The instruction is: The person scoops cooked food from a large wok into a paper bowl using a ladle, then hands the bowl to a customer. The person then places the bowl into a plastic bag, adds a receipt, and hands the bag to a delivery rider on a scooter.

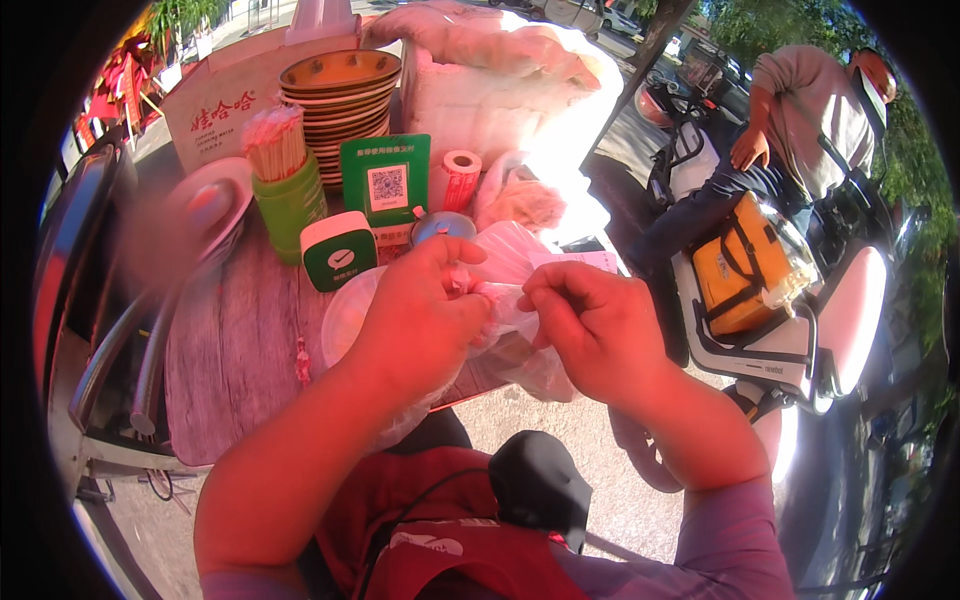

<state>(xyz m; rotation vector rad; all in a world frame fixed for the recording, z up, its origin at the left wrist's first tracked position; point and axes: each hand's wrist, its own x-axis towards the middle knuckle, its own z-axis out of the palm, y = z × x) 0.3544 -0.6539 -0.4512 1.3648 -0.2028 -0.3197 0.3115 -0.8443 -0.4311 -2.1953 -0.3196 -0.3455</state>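
Note:
At the table's near right corner, my left hand (420,315) pinches the gathered top of a thin clear plastic bag (511,319). My right hand (604,322), fingers curled, grips the same film from the other side. The lower part of the bag hangs down between my hands, and its contents are hard to make out. Partly behind my left forearm is a round translucent plastic tub (345,311). A printed paper slip (581,260) lies just beyond my right fingers.
Behind my hands stand a payment-code sign (386,180), a green-and-white payment speaker (339,251), a label roll (460,180), a green chopstick holder (289,210), stacked bowls (337,112) and a foam box (472,97). To the right, a person (810,120) sits on a scooter (750,360).

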